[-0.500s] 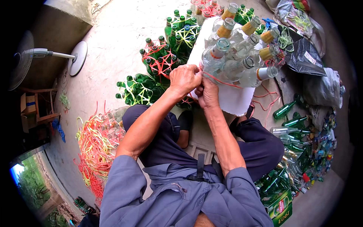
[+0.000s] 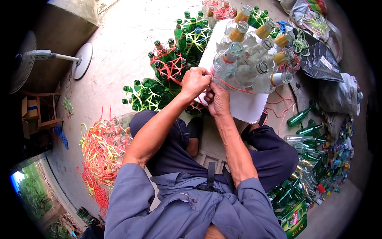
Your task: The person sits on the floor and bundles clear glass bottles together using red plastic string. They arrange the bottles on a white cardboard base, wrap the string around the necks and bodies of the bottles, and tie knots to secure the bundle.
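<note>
A cluster of clear glass bottles [image 2: 242, 71] stands upright on a white board [image 2: 248, 104] in front of me. Red plastic cord [image 2: 232, 86] runs round the low part of the cluster on my side. At the cluster's near left corner my left hand [image 2: 195, 83] pinches the cord, its fingers closed. Just beside and below it, my right hand [image 2: 218, 99] is closed too, thumb and forefinger together on the cord. The two hands nearly touch. The exact crossing of the cord is hidden between the fingers.
Green bottles bound with cord [image 2: 169, 63] stand left of the board. A tangled cord heap [image 2: 99, 153] lies by my left knee. Loose bottles [image 2: 308, 135] and a green carton [image 2: 292, 217] are at right. A white fan [image 2: 81, 61] stands far left; a black bag [image 2: 320, 63] lies far right.
The right hand's fingers have shifted slightly, and a small gap shows between the hands. Both hands still hold the cord; the bottles stay in place on the board.
</note>
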`<state>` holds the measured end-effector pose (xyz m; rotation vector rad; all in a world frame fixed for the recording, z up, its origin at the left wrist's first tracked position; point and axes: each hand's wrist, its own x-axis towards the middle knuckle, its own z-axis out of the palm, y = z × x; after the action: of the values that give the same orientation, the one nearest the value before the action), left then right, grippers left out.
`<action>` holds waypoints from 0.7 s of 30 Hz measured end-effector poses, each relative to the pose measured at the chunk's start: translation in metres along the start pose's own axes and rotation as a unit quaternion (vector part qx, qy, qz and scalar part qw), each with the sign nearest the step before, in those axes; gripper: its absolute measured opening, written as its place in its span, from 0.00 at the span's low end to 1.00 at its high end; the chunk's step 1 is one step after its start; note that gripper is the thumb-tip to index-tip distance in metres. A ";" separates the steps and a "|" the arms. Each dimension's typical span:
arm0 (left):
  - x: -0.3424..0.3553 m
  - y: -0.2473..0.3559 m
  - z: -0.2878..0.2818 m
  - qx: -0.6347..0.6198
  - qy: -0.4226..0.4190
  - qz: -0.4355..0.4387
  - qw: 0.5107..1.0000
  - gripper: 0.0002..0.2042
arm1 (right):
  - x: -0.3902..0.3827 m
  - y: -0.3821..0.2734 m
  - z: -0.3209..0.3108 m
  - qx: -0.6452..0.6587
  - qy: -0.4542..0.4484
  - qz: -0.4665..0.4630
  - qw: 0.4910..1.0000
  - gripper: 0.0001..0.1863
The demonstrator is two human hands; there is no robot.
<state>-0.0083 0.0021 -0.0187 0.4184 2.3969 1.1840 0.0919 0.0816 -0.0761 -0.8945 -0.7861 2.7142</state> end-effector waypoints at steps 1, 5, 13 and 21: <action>0.006 -0.010 0.002 -0.094 -0.011 0.014 0.995 0.09 | -0.002 0.000 0.002 -0.006 -0.003 0.003 1.000 0.09; 0.014 -0.017 0.002 -0.263 -0.070 -0.093 0.958 0.04 | -0.007 -0.003 0.003 -0.020 -0.018 0.025 0.999 0.11; 0.019 -0.003 -0.014 -0.395 -0.097 -0.161 0.899 0.05 | -0.011 0.001 0.000 -0.031 0.026 0.036 0.999 0.17; 0.041 -0.009 0.000 -0.483 -0.035 -0.231 0.844 0.04 | -0.009 0.004 -0.005 -0.066 0.054 0.023 0.996 0.17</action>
<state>-0.0444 0.0153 -0.0362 -0.4112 1.4034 1.8433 0.1024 0.0774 -0.0769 -1.0916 -0.9417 2.6512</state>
